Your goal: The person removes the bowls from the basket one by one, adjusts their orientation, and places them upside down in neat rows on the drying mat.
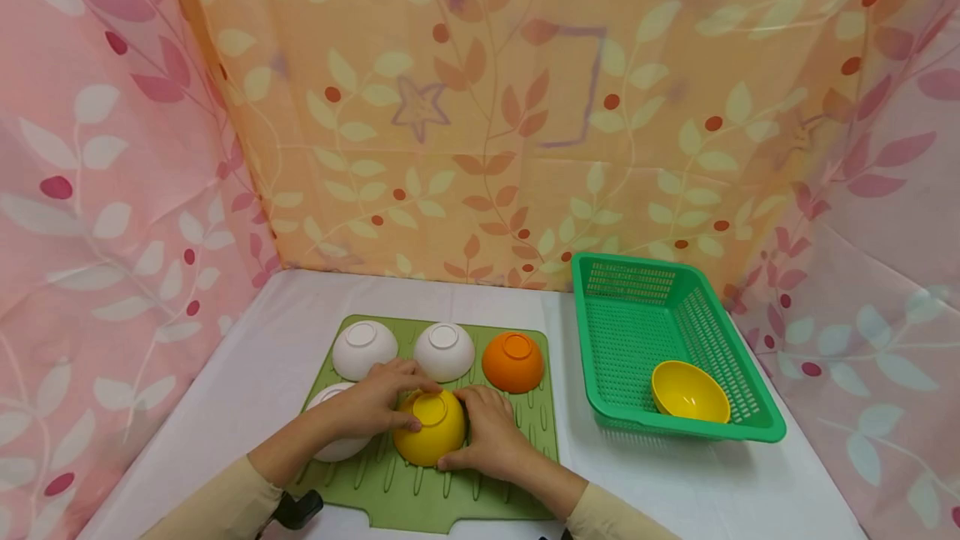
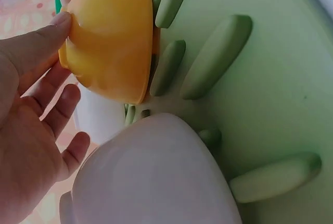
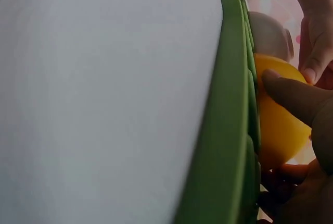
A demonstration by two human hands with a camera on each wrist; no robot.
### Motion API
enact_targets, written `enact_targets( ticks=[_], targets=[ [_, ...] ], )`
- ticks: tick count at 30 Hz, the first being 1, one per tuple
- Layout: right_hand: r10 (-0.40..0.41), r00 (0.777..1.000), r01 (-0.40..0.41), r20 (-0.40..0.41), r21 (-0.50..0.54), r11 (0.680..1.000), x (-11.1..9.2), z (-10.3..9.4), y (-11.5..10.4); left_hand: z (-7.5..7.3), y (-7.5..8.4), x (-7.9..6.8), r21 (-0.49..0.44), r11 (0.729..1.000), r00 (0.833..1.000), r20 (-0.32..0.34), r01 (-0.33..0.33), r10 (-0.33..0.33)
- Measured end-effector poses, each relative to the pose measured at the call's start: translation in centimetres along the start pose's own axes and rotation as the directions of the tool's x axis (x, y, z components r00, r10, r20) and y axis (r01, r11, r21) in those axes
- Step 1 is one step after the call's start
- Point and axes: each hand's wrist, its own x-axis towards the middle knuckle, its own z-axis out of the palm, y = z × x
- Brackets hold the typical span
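Note:
A yellow bowl [image 1: 431, 444] sits upside down on a green ribbed drying mat [image 1: 412, 502]. My left hand [image 1: 372, 402] pinches its raised base ring between thumb and fingers; in the left wrist view the other fingers spread away. Around the bowl's right side curls my right hand [image 1: 491, 437], its thumb [image 3: 283, 88] pressed to the near wall. Left of it, partly behind my left wrist, is an upturned white bowl [image 2: 151, 177]. Farther back stand two more upturned white bowls, one at left [image 1: 365, 357] and one in the middle [image 1: 444, 361], beside an upturned orange bowl [image 1: 513, 369].
A green plastic basket [image 1: 585, 348] with perforated walls stands on the white table to the right of the mat. Inside its near right corner another yellow bowl [image 1: 686, 394] lies tilted, open side up. Patterned cloth walls [image 1: 480, 132] enclose the table's back and sides.

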Motion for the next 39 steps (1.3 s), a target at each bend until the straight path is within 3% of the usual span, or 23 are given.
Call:
enact_targets(
  ticks=[4, 8, 12, 16, 21, 27, 33, 39],
  targets=[
    [0.000, 0.998, -0.003, 0.060, 0.045, 0.999, -0.4, -1.5, -0.4, 0.0, -0.3, 0.1, 0.002, 1.000, 1.000, 0.024, 0.006, -0.006],
    [-0.030, 0.990, 0.020, 0.138, 0.074, 0.997, -1.6, -4.7, -1.2, -0.1, -0.2, 0.2, 0.008, 1.000, 0.999, 0.032, -0.002, 0.002],
    [-0.108, 0.973, 0.104, 0.202, 0.027, 0.994, -3.6, -9.7, -1.3, -0.1, -0.1, 0.3, 0.016, 1.000, 0.999, 0.034, -0.008, 0.008],
    [-0.159, 0.964, 0.177, 0.215, -0.064, 0.982, -6.0, -15.5, -0.2, 0.1, -0.1, 0.4, 0.033, 0.999, 0.999, 0.038, -0.003, 0.001],
    [-0.156, 0.974, 0.186, 0.162, -0.190, 0.964, -8.8, -21.6, 3.5, 0.2, -0.1, 0.2, 0.041, 0.999, 0.999, 0.031, -0.007, 0.006],
    [-0.073, 0.992, 0.095, 0.100, -0.238, 0.967, -11.0, -26.7, 9.9, 0.1, 0.1, 0.1, 0.030, 1.000, 0.999, 0.037, -0.006, 0.005],
    [-0.014, 0.987, 0.043, 0.158, -0.183, 0.982, -12.4, -29.1, 15.3, 0.0, 0.2, 0.0, 0.030, 0.999, 0.999, 0.036, 0.013, -0.014],
    [0.034, 0.977, 0.002, 0.211, -0.167, 0.986, -13.0, -29.9, 17.9, 0.0, 0.0, 0.1, 0.034, 0.999, 0.999, 0.036, 0.006, -0.007]
  ],
)
